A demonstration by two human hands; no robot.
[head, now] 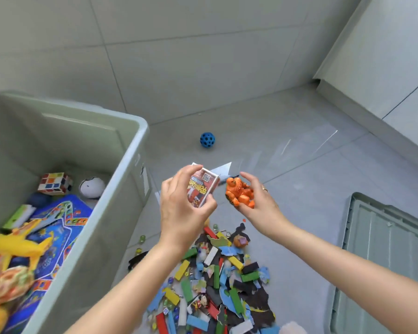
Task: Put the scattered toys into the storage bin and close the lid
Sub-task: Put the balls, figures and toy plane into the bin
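Clamped between thumb and fingers of the left hand [182, 201]: a small red printed box [201, 189], tilted, raised above the floor just right of the storage bin [121, 189]. Cupped in the curled fingers of the right hand [261, 201]: an orange toy figure [239, 192], resting against the palm, a ring on one finger. Both hands close together, apart from each other, over the near end of the toy pile [217, 278]. Heaped on the grey floor tiles [287, 189] below the forearms: coloured blocks, flat puzzle-like pieces, a few marbles. Farther off, alone on the tiles: a blue holed ball [207, 140]. Open at left, already partly filled: cube puzzle [53, 183], white ball [92, 188], yellow toy plane [17, 245], blue game board [58, 232]. Lying flat at right, off the bin: what looks like the lid [381, 256], partly cut by the frame edge.
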